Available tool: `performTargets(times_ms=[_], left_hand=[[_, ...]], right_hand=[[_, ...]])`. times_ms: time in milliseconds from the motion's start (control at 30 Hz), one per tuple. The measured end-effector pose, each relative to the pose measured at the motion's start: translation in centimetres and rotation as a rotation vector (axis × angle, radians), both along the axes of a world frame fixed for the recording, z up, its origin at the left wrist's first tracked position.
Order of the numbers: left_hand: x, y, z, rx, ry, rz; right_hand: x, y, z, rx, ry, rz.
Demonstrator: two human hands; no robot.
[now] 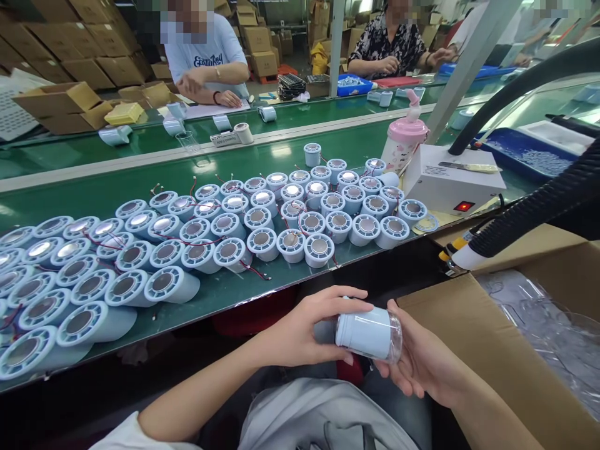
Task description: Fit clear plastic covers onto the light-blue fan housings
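Observation:
Between my hands, above my lap, a light blue cylinder (368, 331) lies on its side with a clear plastic cup (395, 336) around its right end. My left hand (321, 325) has its fingers wrapped around the cylinder's left part. At the cup end, my right hand (424, 356) holds the clear cup, with its fingers underneath and the thumb behind. Many similar blue cylinders (319, 249) stand in rows on the green table (187, 306), with round silver discs on top and thin red and black wires among some of them.
An open cardboard box (469, 337) with clear plastic cups (539, 325) is at the right. A white device (452, 181) with a red switch, a pink-lidded cup (405, 137) and a black hose (529, 206) stand near it. Two people sit across the table; others are farther right.

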State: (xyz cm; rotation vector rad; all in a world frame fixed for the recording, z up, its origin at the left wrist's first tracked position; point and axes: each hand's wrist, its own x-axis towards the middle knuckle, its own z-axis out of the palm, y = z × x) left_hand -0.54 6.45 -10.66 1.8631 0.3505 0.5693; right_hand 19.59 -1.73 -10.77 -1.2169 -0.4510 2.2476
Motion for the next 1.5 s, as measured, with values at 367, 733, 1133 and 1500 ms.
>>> performTargets(times_ms=[367, 733, 1133, 1500], left_hand=[[0.0, -1.0, 0.9, -0.365, 0.151, 0.101], [0.0, -0.6, 0.5, -0.492, 0.073, -0.085], [0.3, -1.1, -0.4, -0.246, 0.152, -0.005], [0.3, -1.5, 0.1, -0.312, 0.078, 0.026]], right_hand=[[1.7, -2.1, -2.4, 1.323, -0.805, -0.107], [1.7, -2.8, -2.5, 0.648, -0.340, -0.209], [0.5, -3.0, -1.8, 0.323, -0.118, -0.211], [1.6, -4.1, 0.1, 0.702, -0.562, -0.059]])
